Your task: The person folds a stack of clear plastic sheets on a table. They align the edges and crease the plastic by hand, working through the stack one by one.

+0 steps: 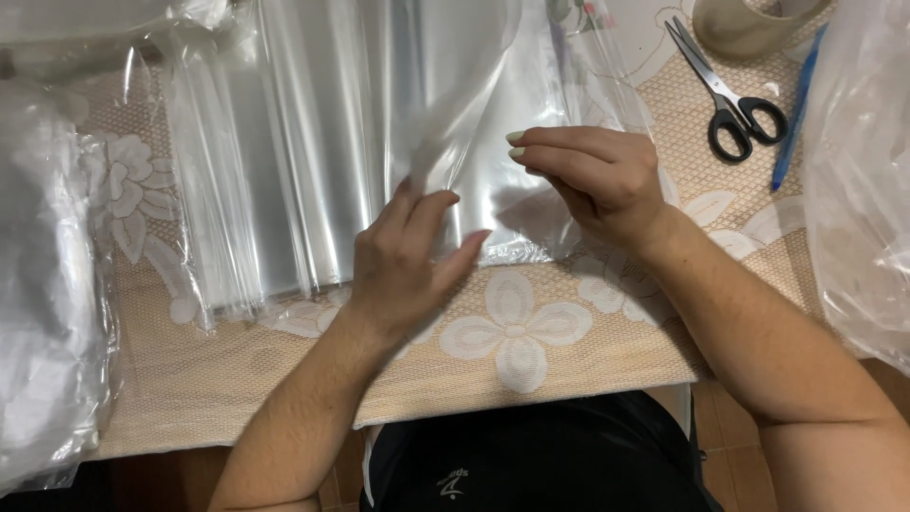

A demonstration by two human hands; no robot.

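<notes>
Single head-worn view, looking steeply down from above the person's lap onto the beige lace tablecloth with white flowers (517,327). The camera sits close; the cloth's near edge crosses the lower frame. Black-handled steel scissors (730,95) lie at the cloth's far right corner.

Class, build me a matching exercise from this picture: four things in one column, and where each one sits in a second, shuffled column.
Things:
1. scissors
2. blue pen
3. tape roll
4. clear plastic bag

Places:
A. top edge, above the scissors
B. pinched in the left hand
C. right of the right hand, black handles
D. right of the scissors

Pairs: 1-C, 2-D, 3-A, 4-B
</notes>
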